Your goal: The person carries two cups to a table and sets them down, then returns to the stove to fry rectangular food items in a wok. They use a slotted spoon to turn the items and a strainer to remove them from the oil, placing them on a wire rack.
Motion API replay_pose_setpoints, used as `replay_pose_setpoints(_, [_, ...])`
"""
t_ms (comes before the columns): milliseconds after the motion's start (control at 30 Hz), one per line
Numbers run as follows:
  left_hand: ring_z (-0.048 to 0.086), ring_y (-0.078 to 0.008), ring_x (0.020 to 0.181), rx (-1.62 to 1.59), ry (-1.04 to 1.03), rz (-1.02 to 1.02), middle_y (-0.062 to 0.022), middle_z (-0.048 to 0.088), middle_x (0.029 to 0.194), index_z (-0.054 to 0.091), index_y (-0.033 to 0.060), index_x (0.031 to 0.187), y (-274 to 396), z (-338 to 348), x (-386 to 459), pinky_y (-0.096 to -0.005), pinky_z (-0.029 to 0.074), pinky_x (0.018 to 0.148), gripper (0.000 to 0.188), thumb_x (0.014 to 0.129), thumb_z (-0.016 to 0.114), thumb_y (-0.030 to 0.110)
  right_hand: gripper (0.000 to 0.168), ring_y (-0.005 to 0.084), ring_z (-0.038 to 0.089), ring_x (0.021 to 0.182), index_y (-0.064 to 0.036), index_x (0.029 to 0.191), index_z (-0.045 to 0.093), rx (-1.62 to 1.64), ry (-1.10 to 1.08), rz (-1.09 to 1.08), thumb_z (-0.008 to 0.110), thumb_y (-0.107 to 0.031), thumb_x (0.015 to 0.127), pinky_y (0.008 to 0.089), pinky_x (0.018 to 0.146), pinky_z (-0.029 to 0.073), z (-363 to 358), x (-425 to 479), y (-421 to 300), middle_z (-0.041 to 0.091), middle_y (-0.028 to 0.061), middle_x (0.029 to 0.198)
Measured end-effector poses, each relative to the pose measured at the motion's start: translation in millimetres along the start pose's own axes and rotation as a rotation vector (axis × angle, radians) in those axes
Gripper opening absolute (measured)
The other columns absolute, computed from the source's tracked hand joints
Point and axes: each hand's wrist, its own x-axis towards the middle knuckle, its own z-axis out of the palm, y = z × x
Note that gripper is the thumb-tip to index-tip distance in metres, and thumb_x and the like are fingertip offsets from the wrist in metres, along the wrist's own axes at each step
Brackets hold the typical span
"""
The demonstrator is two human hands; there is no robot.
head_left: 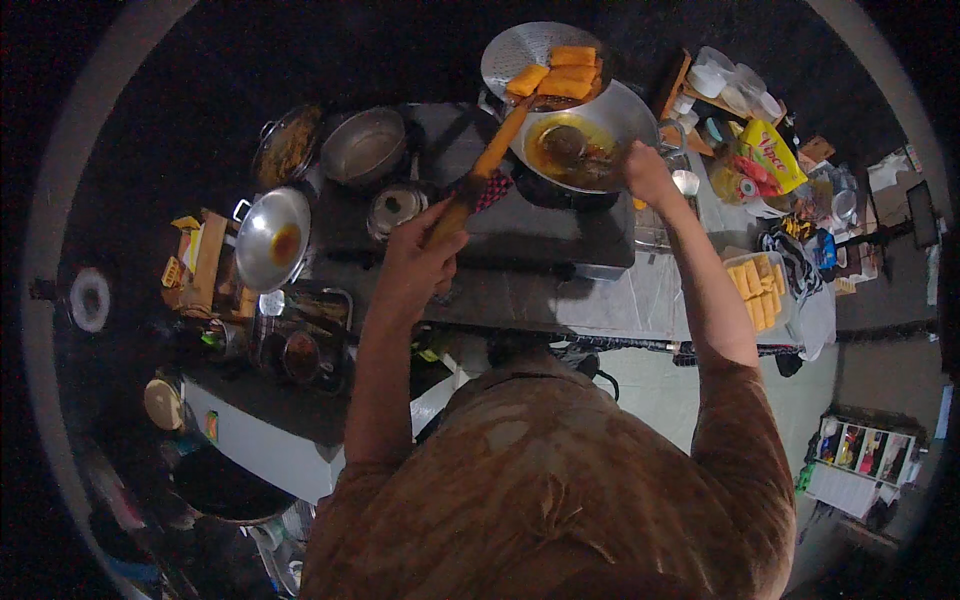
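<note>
My left hand [427, 259] is closed around a long wooden handle [491, 154], which reaches up to a perforated metal skimmer [514, 56]. Several golden fried rolls [566, 82] lie in the skimmer, at the far edge of a metal wok [626, 112]. Brown-yellow oil [559, 139] with dark bits sits in the wok, which rests on a black stove [547, 232]. Fingers curled, my right hand [646, 169] is at the wok's right rim; whether it grips the rim or a thin tool is hidden.
Pale rolls fill a plastic tray [789, 319] at the right. Behind it are a yellow packet [772, 154] and plastic containers [712, 71]. On the left stand a deep pan [364, 146], a lidded pot [397, 210] and another wok [259, 240]. A checkered cloth [495, 191] lies beneath the handle.
</note>
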Motion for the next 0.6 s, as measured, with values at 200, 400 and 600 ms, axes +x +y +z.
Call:
replay_pose_setpoints(200, [0.036,-0.0026,0.045,-0.022,-0.034,-0.003,0.0040,0.045,0.067,0.050,-0.0004,0.128,-2,2,6,-0.0203,0.026,0.039,0.046,0.084,0.061,0.005,0.025,0.0230,0.055,0.051,-0.001,0.089,0.068,0.488,-0.007,0.105,0.047,-0.014,0.082,0.0367,0.048,0.045,31,1,34,0.067,0.0156,0.084])
replay_pose_setpoints(400, [0.035,-0.0022,0.045,-0.053,-0.018,-0.033,0.0043,0.044,0.067,0.050,-0.0008,0.127,-5,2,1,-0.0203,0.025,0.039,0.045,0.084,0.061,0.005,0.026,0.0140,0.048,0.045,-0.002,0.084,0.068,1.100,-0.174,0.642,0.056,-0.024,0.085,0.0290,0.039,0.037,-58,-11,4,0.058,0.0062,0.064])
replay_pose_setpoints(600, [0.034,-0.0026,0.044,-0.002,-0.013,-0.021,0.0036,0.045,0.067,0.050,-0.0014,0.126,-3,8,-1,-0.0210,0.024,0.038,0.043,0.085,0.061,0.006,0.023,0.0200,0.054,0.053,0.000,0.096,0.065,0.543,0.008,0.303,0.049,-0.015,0.087,0.0320,0.043,0.040,-38,1,66,0.066,0.0109,0.077])
